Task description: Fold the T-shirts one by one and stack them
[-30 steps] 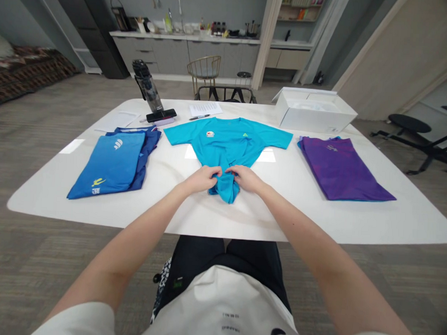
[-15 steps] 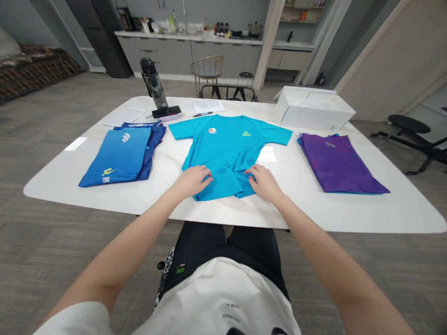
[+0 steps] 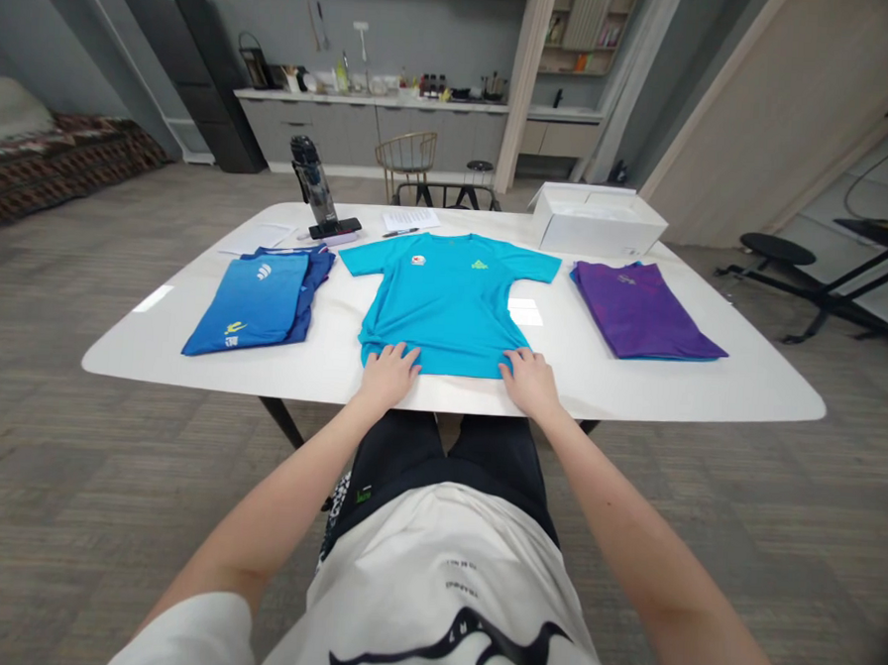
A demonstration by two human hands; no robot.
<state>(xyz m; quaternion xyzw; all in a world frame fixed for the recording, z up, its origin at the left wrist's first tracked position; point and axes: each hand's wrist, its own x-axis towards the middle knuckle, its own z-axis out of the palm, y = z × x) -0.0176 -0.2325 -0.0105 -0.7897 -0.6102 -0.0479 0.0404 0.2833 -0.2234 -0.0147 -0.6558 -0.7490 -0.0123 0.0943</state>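
While your left hand and right hand are resting on the near hem of a turquoise T-shirt, your fingers are spread flat and pinching nothing. The shirt is lying front up in the middle of a white table, its hem just short of the near edge and its sleeves reaching left and right. A folded blue shirt is lying to its left and a folded purple shirt to its right, both close by. Toward the far edge, a white box is sitting at right, a sheet of paper is lying near the middle, and a water bottle is standing at left.
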